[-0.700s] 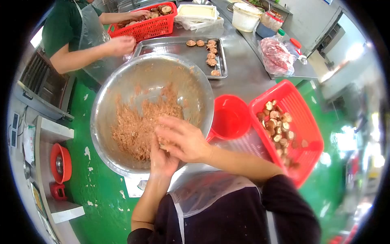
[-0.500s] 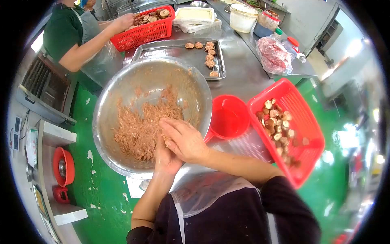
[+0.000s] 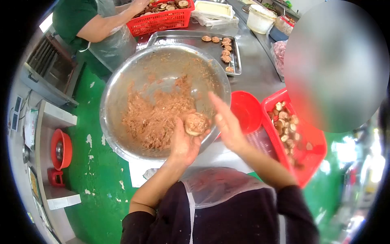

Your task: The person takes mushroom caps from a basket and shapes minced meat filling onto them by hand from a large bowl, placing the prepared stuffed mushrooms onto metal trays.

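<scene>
A mushroom cap topped with minced meat (image 3: 196,124) rests in my left hand (image 3: 183,142), whose fingers curl round its far side. To the right, my right hand (image 3: 229,128) is lifted apart from it, fingers stretched out and nothing in them. Both hands are over the near right part of a large steel bowl (image 3: 109,118). Inside the bowl lies a mound of minced meat (image 3: 154,118), with smears up the wall. Beyond the bowl, a metal tray (image 3: 183,37) carries several meat-topped mushroom caps (image 3: 226,53) along its right side.
A red basket (image 3: 316,156) of mushroom caps (image 3: 286,126) stands at right, beside a red plastic basin (image 3: 245,112). Across the table, a co-worker's hand (image 3: 138,6) is at another red basket (image 3: 158,23). A white bucket (image 3: 261,19) stands behind. A blurred patch hides the upper right.
My hands were pressed together over the bowl. The right hand has come away to the right, and the meat-topped cap now shows in my left hand. The view has shifted a little.
</scene>
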The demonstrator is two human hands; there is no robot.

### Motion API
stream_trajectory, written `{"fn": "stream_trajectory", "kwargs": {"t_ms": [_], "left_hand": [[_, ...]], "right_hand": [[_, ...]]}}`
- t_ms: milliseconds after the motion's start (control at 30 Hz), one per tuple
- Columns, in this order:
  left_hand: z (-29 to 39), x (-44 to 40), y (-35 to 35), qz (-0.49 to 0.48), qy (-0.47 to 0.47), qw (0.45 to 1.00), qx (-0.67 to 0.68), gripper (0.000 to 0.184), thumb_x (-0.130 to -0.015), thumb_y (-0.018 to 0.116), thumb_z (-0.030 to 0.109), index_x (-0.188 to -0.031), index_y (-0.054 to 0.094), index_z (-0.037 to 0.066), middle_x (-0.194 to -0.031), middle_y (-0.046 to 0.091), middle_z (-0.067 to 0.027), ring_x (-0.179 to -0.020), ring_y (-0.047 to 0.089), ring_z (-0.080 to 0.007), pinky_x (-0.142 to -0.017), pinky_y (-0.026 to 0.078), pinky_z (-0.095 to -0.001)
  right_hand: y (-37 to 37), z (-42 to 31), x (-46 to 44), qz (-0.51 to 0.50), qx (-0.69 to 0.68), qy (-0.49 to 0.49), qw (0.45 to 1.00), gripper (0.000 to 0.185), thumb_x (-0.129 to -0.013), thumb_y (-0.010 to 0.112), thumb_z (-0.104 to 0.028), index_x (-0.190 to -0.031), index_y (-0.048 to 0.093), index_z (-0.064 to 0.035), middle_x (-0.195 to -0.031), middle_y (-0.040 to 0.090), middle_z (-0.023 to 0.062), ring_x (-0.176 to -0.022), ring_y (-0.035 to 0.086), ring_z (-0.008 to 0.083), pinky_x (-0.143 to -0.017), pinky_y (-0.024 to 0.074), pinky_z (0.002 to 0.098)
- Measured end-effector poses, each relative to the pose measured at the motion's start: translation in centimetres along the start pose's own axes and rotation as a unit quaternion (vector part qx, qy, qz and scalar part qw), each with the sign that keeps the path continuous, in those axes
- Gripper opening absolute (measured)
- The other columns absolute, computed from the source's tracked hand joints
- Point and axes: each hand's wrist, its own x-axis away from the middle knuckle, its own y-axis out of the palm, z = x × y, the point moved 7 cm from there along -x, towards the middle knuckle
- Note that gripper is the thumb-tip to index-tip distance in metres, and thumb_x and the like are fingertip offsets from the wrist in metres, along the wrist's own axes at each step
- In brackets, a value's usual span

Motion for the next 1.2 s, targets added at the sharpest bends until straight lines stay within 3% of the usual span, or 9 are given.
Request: {"fn": "stream_trajectory", "kwargs": {"t_ms": [100, 300, 400, 500, 600, 800, 900, 1000, 1200], "left_hand": [[-0.9, 0.3, 0.6, 0.047, -0.025, 0.998, 0.04, 0.045, -0.098, 0.018, 0.039, -0.125, 0.038, 0.009, -0.119, 0.05, -0.0098, -0.106, 0.053, -0.0239, -0.086, 0.047, -0.0401], [-1.5, 0.4, 1.3, -0.022, -0.066, 0.997, 0.04, 0.043, -0.098, 0.022, 0.037, -0.129, 0.036, 0.01, -0.123, 0.048, -0.0065, -0.111, 0.049, -0.0197, -0.092, 0.044, -0.0386], [-2.5, 0.1, 1.1, 0.032, -0.073, 0.997, 0.003, 0.043, -0.098, 0.024, 0.036, -0.128, 0.036, 0.008, -0.123, 0.048, -0.0059, -0.114, 0.047, -0.0184, -0.095, 0.041, -0.0376], [-2.9, -0.5, 1.8, 0.016, -0.063, 0.997, -0.05, 0.042, -0.098, 0.024, 0.035, -0.127, 0.038, 0.008, -0.123, 0.048, -0.0055, -0.115, 0.046, -0.0176, -0.095, 0.039, -0.0371], [-3.4, -1.8, 3.4, 0.029, -0.039, 0.993, -0.107, 0.042, -0.098, 0.024, 0.037, -0.127, 0.039, 0.009, -0.122, 0.048, -0.005, -0.114, 0.045, -0.0172, -0.093, 0.04, -0.037], [-6.1, -4.8, 5.5, 0.016, -0.069, 0.995, -0.074, 0.045, -0.098, 0.02, 0.041, -0.126, 0.04, 0.012, -0.123, 0.048, -0.0035, -0.112, 0.047, -0.0175, -0.092, 0.04, -0.0382], [-7.3, -6.3, 8.5, 0.055, -0.085, 0.994, -0.048, 0.046, -0.097, 0.021, 0.044, -0.125, 0.041, 0.014, -0.123, 0.047, -0.0025, -0.112, 0.048, -0.017, -0.091, 0.042, -0.0371], [-8.9, -8.6, 8.1, 0.05, -0.107, 0.993, 0.017, 0.048, -0.096, 0.023, 0.045, -0.127, 0.04, 0.013, -0.124, 0.049, -0.0048, -0.114, 0.048, -0.018, -0.094, 0.044, -0.035], [-10.9, -11.5, 9.6, 0.039, -0.199, 0.979, -0.015, 0.042, -0.096, 0.028, 0.041, -0.127, 0.041, 0.016, -0.125, 0.048, -0.0032, -0.113, 0.049, -0.0162, -0.092, 0.045, -0.0337]], "right_hand": [[3.5, -2.3, 1.6, -0.149, 0.359, -0.214, 0.896, 0.051, -0.085, 0.05, -0.015, -0.133, 0.038, -0.0035, -0.136, 0.038, 0.0152, -0.127, 0.035, 0.0317, -0.102, 0.0316, 0.0381], [-0.4, -2.6, -0.1, -0.01, 0.2, -0.169, 0.965, 0.049, -0.085, 0.049, -0.02, -0.131, 0.041, -0.0061, -0.134, 0.041, 0.0131, -0.126, 0.036, 0.0322, -0.102, 0.0311, 0.0417], [1.8, -1.1, -0.3, -0.18, 0.3, -0.145, 0.925, 0.047, -0.086, 0.049, -0.024, -0.129, 0.043, -0.0067, -0.134, 0.041, 0.0141, -0.124, 0.037, 0.0322, -0.101, 0.0317, 0.0418], [-0.6, -0.9, -1.3, -0.079, 0.175, -0.109, 0.975, 0.045, -0.086, 0.049, -0.024, -0.127, 0.044, -0.0067, -0.129, 0.045, 0.0141, -0.121, 0.041, 0.0308, -0.1, 0.034, 0.0412], [-0.5, -0.8, -1.0, -0.122, 0.282, -0.164, 0.937, 0.042, -0.085, 0.052, -0.022, -0.124, 0.048, -0.0057, -0.125, 0.049, 0.0136, -0.117, 0.046, 0.0305, -0.096, 0.0379, 0.041], [-6.5, 3.8, -1.3, -0.037, 0.059, -0.064, 0.995, 0.036, -0.079, 0.058, -0.017, -0.113, 0.058, -0.0043, -0.123, 0.053, 0.0129, -0.114, 0.049, 0.0296, -0.091, 0.0435, 0.0383], [-9.8, 2.2, -2.3, 0.047, 0.158, -0.157, 0.974, 0.04, -0.074, 0.06, -0.017, -0.111, 0.059, -0.0037, -0.121, 0.054, 0.0118, -0.115, 0.05, 0.028, -0.092, 0.0423, 0.038], [-10.1, 1.3, -2.6, -0.066, 0.293, -0.265, 0.916, 0.045, -0.07, 0.061, -0.019, -0.112, 0.058, -0.0033, -0.123, 0.053, 0.0113, -0.115, 0.049, 0.0278, -0.094, 0.0403, 0.0398], [-13.3, 3.4, -4.7, -0.032, 0.257, -0.209, 0.943, 0.048, -0.065, 0.064, -0.017, -0.111, 0.059, -0.0053, -0.119, 0.055, 0.01, -0.111, 0.052, 0.0275, -0.092, 0.0417, 0.0426]]}}
